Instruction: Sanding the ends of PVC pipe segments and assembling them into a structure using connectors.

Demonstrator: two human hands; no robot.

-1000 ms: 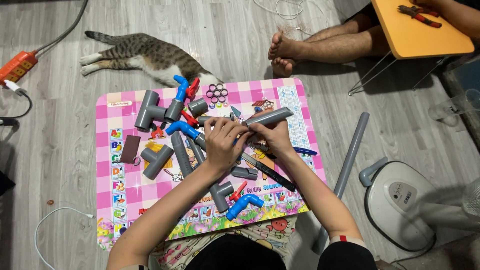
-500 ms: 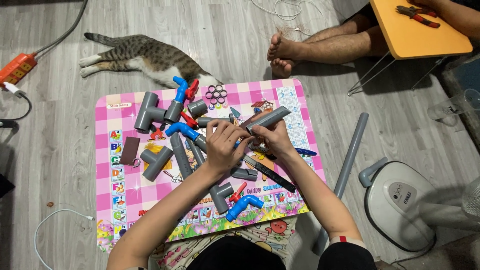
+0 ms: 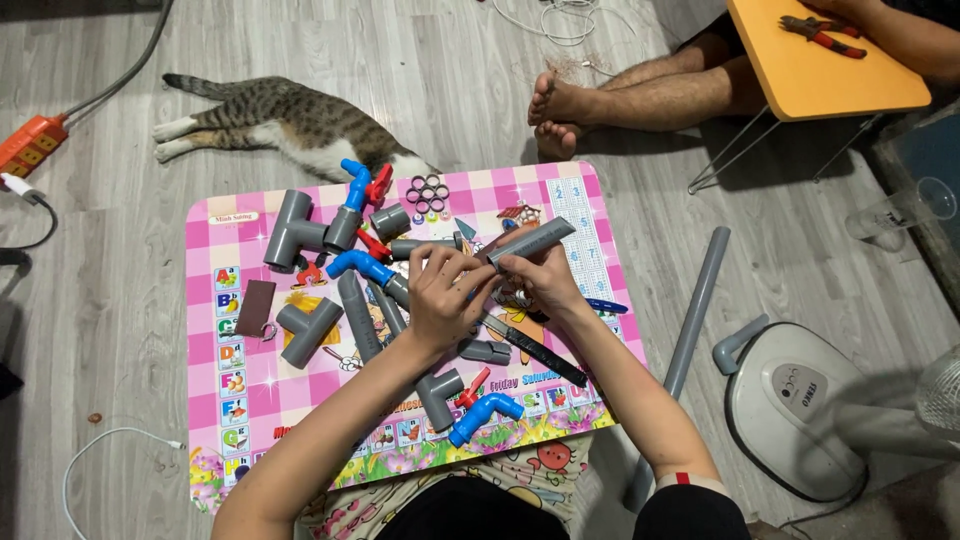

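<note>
Grey pipe piece [image 3: 532, 241] sits gripped in my right hand [image 3: 540, 280]; my left hand [image 3: 440, 298] closes on its lower end above the pink table [image 3: 230, 400].

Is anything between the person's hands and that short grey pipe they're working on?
Nothing visible: the right hand already holds the short grey pipe, and the left hand meets it at the pipe's lower end.
</note>
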